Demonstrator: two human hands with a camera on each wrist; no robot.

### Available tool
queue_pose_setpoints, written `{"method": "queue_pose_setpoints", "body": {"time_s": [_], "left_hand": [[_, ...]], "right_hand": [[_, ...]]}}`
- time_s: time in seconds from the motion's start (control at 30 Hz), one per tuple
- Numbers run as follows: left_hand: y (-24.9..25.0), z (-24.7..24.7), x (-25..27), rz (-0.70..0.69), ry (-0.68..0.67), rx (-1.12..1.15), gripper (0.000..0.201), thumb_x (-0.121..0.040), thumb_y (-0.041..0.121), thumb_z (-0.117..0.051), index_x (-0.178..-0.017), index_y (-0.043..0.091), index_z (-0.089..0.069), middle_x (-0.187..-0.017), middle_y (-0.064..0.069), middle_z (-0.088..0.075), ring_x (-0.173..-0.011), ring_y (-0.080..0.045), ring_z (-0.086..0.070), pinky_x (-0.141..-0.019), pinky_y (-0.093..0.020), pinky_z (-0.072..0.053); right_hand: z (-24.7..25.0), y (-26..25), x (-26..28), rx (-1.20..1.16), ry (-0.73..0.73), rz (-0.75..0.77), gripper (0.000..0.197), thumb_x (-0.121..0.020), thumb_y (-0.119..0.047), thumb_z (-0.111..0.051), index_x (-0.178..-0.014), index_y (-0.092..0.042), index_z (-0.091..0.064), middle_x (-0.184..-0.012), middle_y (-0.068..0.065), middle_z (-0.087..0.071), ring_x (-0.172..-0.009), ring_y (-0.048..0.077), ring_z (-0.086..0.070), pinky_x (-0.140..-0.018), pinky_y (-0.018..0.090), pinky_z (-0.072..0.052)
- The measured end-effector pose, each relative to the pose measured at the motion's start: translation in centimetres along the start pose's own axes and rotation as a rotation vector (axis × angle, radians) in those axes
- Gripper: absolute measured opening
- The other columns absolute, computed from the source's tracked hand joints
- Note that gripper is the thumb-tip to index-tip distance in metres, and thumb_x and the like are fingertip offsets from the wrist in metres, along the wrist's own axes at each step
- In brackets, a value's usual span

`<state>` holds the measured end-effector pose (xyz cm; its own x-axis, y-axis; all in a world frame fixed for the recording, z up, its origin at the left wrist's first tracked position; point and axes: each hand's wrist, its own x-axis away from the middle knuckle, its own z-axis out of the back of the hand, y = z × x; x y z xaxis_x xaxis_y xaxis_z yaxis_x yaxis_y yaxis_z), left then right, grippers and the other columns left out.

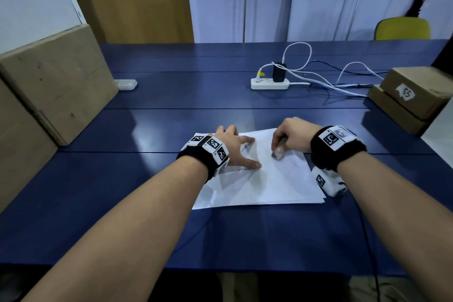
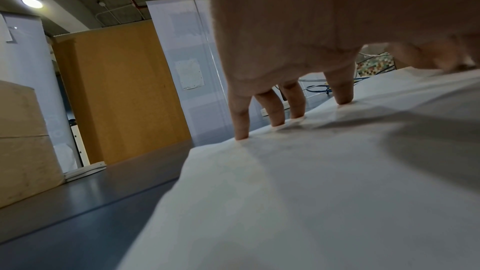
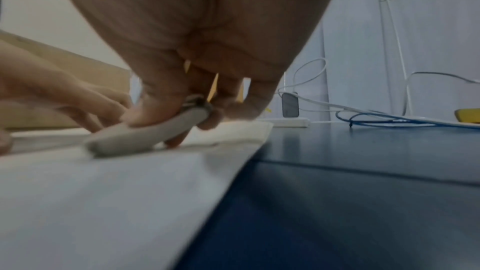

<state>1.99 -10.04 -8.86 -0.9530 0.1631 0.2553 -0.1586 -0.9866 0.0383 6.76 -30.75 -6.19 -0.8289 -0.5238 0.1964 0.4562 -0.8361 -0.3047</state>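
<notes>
Paper (image 1: 269, 186) we are pressing down with our left hand (image 1: 232, 147), fingers straight, so it is not sliding while our right hand (image 1: 294, 135) is pinching the eraser (image 1: 277, 154) onto it.

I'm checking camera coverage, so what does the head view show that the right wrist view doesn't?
Only the head view: the cardboard box labelled 55 and the right wristband. Only the right wrist view: the full length of the pale block pinched by the right hand, one end on the paper. Both: the paper, the left hand pressing it, the power strip.
</notes>
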Motion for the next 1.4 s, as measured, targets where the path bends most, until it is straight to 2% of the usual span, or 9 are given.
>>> {"method": "queue_pose_setpoints", "body": {"time_s": [0.13,0.3,0.47,0.63,0.83,0.97,1.13,1.3,1.4], "left_hand": [[0.0,0.0,-0.1,-0.003,-0.003,0.002,0.094,-0.066,0.090,-0.054,-0.148,0.054,-0.028,-0.136,-0.001,-0.037,-0.127,-0.028,-0.035,-0.101,-0.046,-0.041],[0.0,0.0,-0.1,0.002,0.001,-0.011,0.095,-0.066,0.090,-0.054,-0.149,0.054,-0.027,-0.137,0.000,-0.037,-0.128,-0.028,-0.034,-0.102,-0.045,-0.039],[-0.1,-0.1,-0.2,-0.001,-0.006,-0.002,0.094,-0.066,0.091,-0.053,-0.149,0.054,-0.027,-0.137,0.000,-0.037,-0.127,-0.028,-0.035,-0.099,-0.045,-0.040],[0.0,0.0,-0.1,0.003,-0.006,-0.007,0.094,-0.066,0.089,-0.054,-0.149,0.053,-0.027,-0.137,0.000,-0.037,-0.127,-0.028,-0.034,-0.101,-0.045,-0.038],[0.0,0.0,-0.1,-0.001,-0.005,0.001,0.095,-0.066,0.090,-0.055,-0.149,0.053,-0.027,-0.138,0.000,-0.036,-0.128,-0.029,-0.034,-0.100,-0.045,-0.038],[0.1,0.1,0.0,0.006,-0.011,-0.007,0.097,-0.064,0.090,-0.055,-0.149,0.053,-0.026,-0.138,0.000,-0.036,-0.129,-0.029,-0.034,-0.103,-0.046,-0.038],[0.0,0.0,0.0,0.004,-0.022,0.001,0.096,-0.065,0.090,-0.055,-0.149,0.053,-0.026,-0.139,-0.001,-0.035,-0.129,-0.030,-0.033,-0.101,-0.046,-0.038],[0.2,0.2,0.0,0.003,-0.022,-0.013,0.096,-0.065,0.090,-0.055,-0.149,0.053,-0.025,-0.139,-0.001,-0.036,-0.129,-0.029,-0.033,-0.101,-0.046,-0.037],[0.1,0.2,0.1,0.002,-0.024,-0.003,0.096,-0.066,0.090,-0.055,-0.149,0.053,-0.026,-0.140,-0.001,-0.036,-0.130,-0.029,-0.033,-0.102,-0.047,-0.036]], "right_hand": [[0.3,0.4,-0.7,-0.029,0.186,-0.083,0.013,-0.073,-0.024,-0.081,-0.085,-0.022,-0.075,-0.078,-0.005,-0.072,-0.081,0.014,-0.068,-0.072,0.026,-0.055],[0.2,0.4,0.1,0.010,-0.048,-0.007,0.015,-0.072,-0.012,-0.078,-0.081,-0.024,-0.078,-0.078,-0.007,-0.075,-0.081,0.013,-0.069,-0.078,0.028,-0.055],[0.3,0.4,-0.8,-0.005,0.183,-0.081,0.013,-0.072,-0.022,-0.081,-0.084,-0.021,-0.076,-0.080,-0.004,-0.074,-0.079,0.014,-0.067,-0.064,0.022,-0.048],[0.1,-0.2,0.2,-0.005,-0.056,-0.006,0.013,-0.072,-0.016,-0.079,-0.083,-0.023,-0.078,-0.077,-0.007,-0.074,-0.077,0.010,-0.066,-0.072,0.025,-0.051],[0.2,0.3,-0.6,-0.007,0.176,-0.085,0.010,-0.074,-0.023,-0.079,-0.082,-0.026,-0.073,-0.078,-0.007,-0.071,-0.081,0.014,-0.066,-0.069,0.025,-0.052],[0.0,0.4,0.2,0.007,0.005,-0.029,0.013,-0.071,-0.015,-0.080,-0.081,-0.024,-0.078,-0.076,-0.007,-0.074,-0.078,0.010,-0.067,-0.071,0.023,-0.050],[0.2,0.3,-0.4,0.023,0.179,-0.104,0.012,-0.072,-0.021,-0.078,-0.083,-0.022,-0.075,-0.080,-0.004,-0.074,-0.083,0.015,-0.068,-0.074,0.028,-0.056],[-0.1,0.0,0.2,0.051,0.005,-0.074,0.015,-0.070,-0.010,-0.076,-0.080,-0.022,-0.077,-0.076,-0.005,-0.074,-0.076,0.012,-0.066,-0.065,0.022,-0.049],[0.2,-0.3,-0.2,0.023,0.104,-0.093,0.011,-0.071,-0.018,-0.079,-0.080,-0.023,-0.075,-0.073,-0.007,-0.072,-0.074,0.011,-0.067,-0.071,0.026,-0.055]]}}
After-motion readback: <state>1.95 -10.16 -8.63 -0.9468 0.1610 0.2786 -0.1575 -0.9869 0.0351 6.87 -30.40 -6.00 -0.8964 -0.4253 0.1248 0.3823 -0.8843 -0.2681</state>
